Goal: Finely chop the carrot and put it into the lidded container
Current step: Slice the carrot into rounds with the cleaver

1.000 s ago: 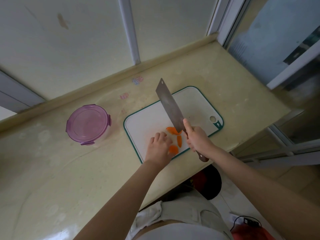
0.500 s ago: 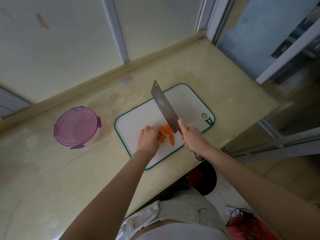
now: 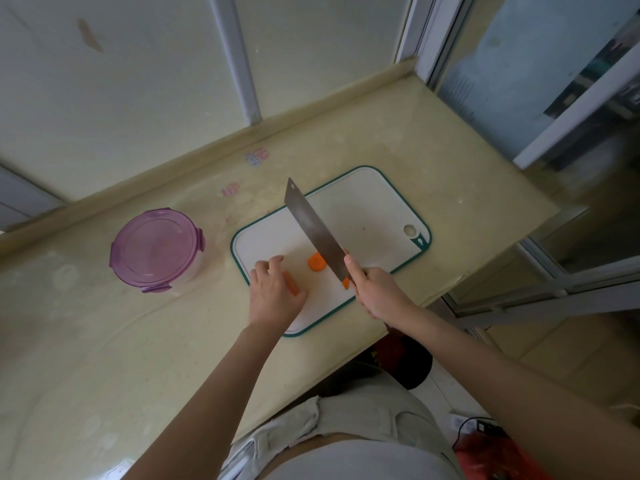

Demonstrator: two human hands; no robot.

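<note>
A white cutting board (image 3: 363,202) with a teal rim lies on the counter. My right hand (image 3: 377,294) grips the handle of a cleaver (image 3: 313,230), whose blade angles up and left over the board. A round carrot chunk (image 3: 317,263) lies just left of the blade, and a small orange bit (image 3: 346,283) shows at the blade's heel. My left hand (image 3: 272,294) rests on the board's near-left part and holds a long carrot piece (image 3: 292,282) between thumb and fingers; most of that piece is hidden. The round container with a purple clip lid (image 3: 156,249) stands closed, left of the board.
The yellowish counter (image 3: 104,341) ends at a near edge below the board and a right edge past it. A raised ledge (image 3: 207,154) and frosted window panels run along the back. Two small stickers (image 3: 256,156) sit behind the board.
The carrot pieces, bunched by the blade before, are now apart. My left hand has drawn one long piece toward the left. The cleaver stays raised at much the same angle.
</note>
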